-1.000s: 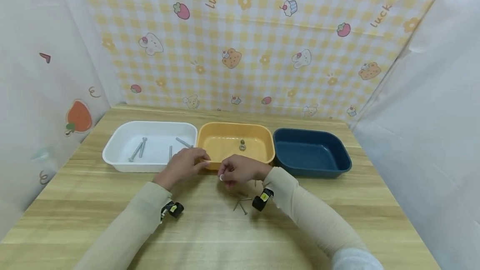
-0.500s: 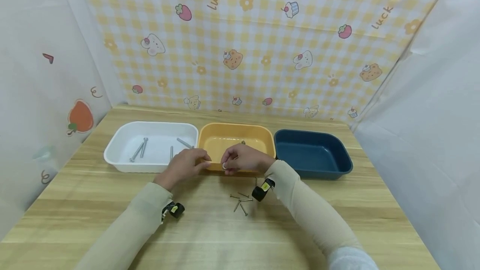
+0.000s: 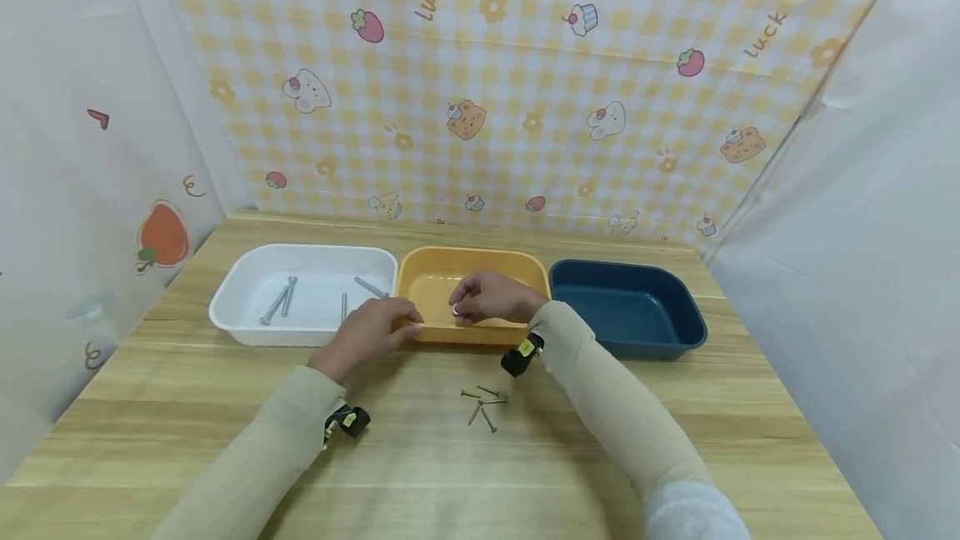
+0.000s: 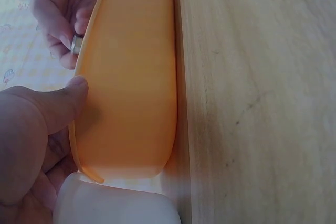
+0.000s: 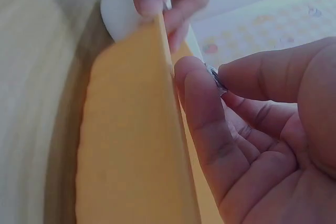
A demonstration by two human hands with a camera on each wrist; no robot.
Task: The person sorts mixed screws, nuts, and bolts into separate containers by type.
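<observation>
My left hand (image 3: 369, 332) grips the near left rim of the yellow tray (image 3: 472, 337). In the left wrist view its thumb lies on the outer wall and the fingers are behind the rim. Over the inside of that tray, my right hand (image 3: 491, 297) pinches a small silvery metal nut (image 5: 216, 80) between thumb and index finger. The left wrist view shows the nut (image 4: 76, 44) just past the rim. My right hand covers much of the tray's floor in the head view.
A white tray (image 3: 285, 337) holding several long bolts (image 3: 279, 300) adjoins on the left. On the right stands a dark blue tray (image 3: 630, 349). Several small screws (image 3: 489, 418) lie on the wooden table in front. A patterned cloth (image 3: 495, 65) hangs behind.
My right hand has risen from the table in front of the yellow tray and moved over its rim with the nut. The left hand stays on the rim.
</observation>
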